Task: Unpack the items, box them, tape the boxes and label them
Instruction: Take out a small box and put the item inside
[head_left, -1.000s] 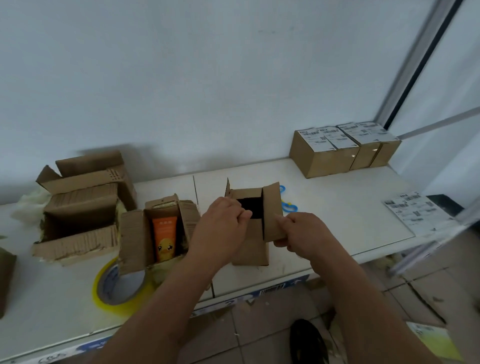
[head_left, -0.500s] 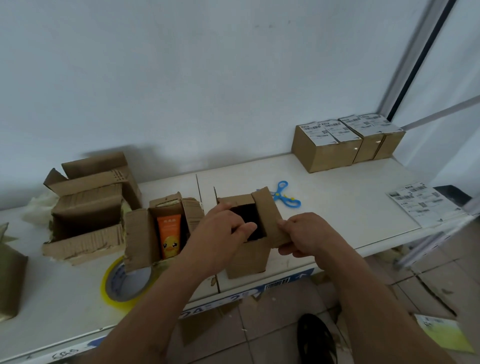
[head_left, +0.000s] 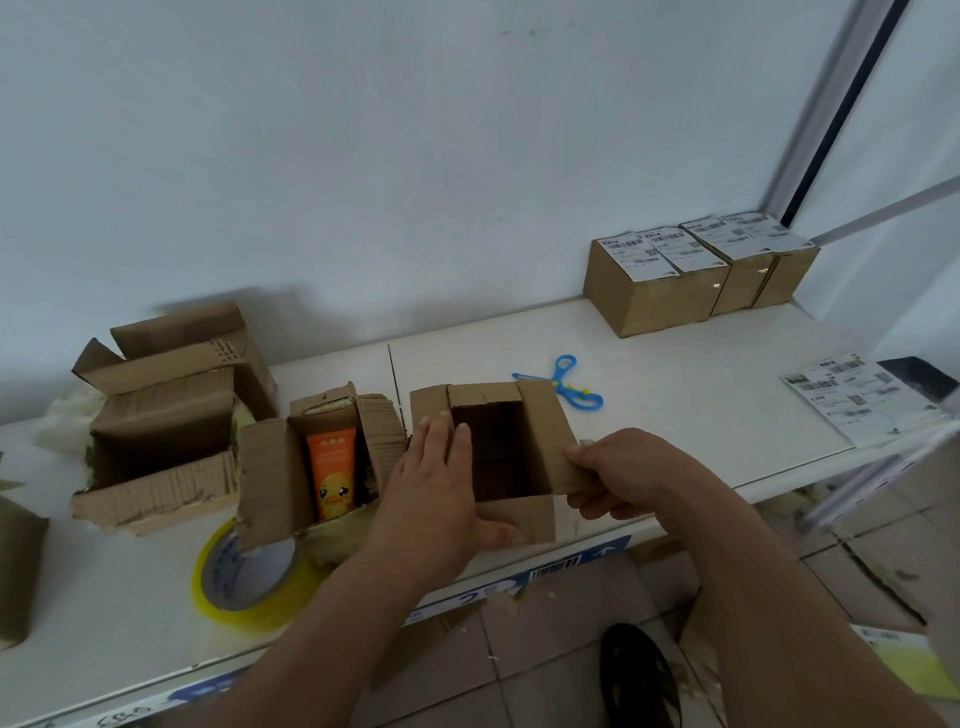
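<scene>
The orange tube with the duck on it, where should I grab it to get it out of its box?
Pinch the orange tube near its top end, reaching down from above. It stands upright in the small open box, with cardboard walls close on both sides, so only the upper part looks free for fingers. This is a judgement from one view.

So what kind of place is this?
Probably a small packing station for parcels: sealed boxes with shipping labels by the wall, a roll of tape and spare label sheets on the white table.
</scene>
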